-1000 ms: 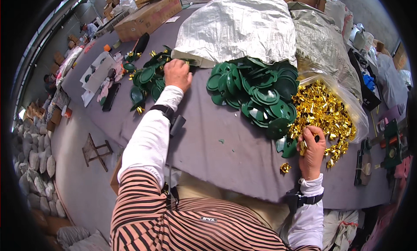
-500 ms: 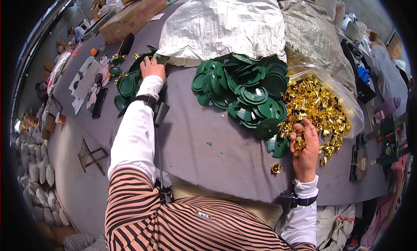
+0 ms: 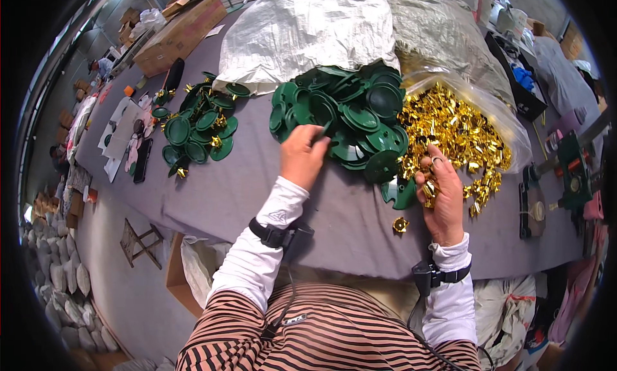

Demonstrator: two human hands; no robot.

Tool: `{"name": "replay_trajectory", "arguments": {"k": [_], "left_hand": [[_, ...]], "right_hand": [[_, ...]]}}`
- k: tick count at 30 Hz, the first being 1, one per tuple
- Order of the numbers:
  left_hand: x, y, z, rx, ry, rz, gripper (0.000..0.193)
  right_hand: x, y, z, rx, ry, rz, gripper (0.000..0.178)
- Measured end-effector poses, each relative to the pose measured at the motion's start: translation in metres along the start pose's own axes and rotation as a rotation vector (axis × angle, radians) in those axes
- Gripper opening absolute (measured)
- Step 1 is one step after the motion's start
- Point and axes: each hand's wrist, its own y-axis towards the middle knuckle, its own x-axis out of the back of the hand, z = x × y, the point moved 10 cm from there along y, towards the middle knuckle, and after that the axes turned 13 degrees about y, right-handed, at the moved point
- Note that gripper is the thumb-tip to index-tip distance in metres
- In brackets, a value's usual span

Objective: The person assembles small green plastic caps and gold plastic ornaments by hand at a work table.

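Observation:
A heap of round green plastic discs spills from the mouth of a white woven sack. At the heap's near left edge is my left hand, its thumb and fingers pinched on the edge of one green disc. To the right, shiny gold flower-shaped pieces pour from a clear plastic bag. My right hand is palm up at their near edge, fingers curled around a few gold pieces. One loose gold piece lies on the grey cloth nearby.
At the left sits a smaller group of green discs, several with gold pieces on them. Beyond it are a phone, papers and a cardboard box. A green metal hand press stands at the right.
My left hand has left the smaller group of discs and moved right to the big heap, where it now pinches a disc. My right hand stays beside the gold pieces, fingers still curled.

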Motion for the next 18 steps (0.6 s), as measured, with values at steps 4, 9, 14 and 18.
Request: {"name": "replay_trajectory", "arguments": {"k": [4,9,14,18], "left_hand": [[0.026,0.002,0.017,0.285,-0.482,-0.026,0.016],[-0.014,-0.018,-0.052,0.381,-0.974,0.25,0.02],[-0.055,-0.042,-0.099,0.304,-1.008,0.318,0.022],[-0.057,-0.047,-0.113,0.2,-0.807,0.264,0.015]], "right_hand": [[-0.003,-0.002,0.002,0.048,-0.028,0.032,0.032],[-0.016,-0.006,-0.014,-0.073,-0.009,0.128,0.039],[-0.02,-0.011,0.005,0.217,-0.244,0.135,0.037],[-0.035,-0.025,0.032,0.574,-0.726,0.178,0.03]]}}
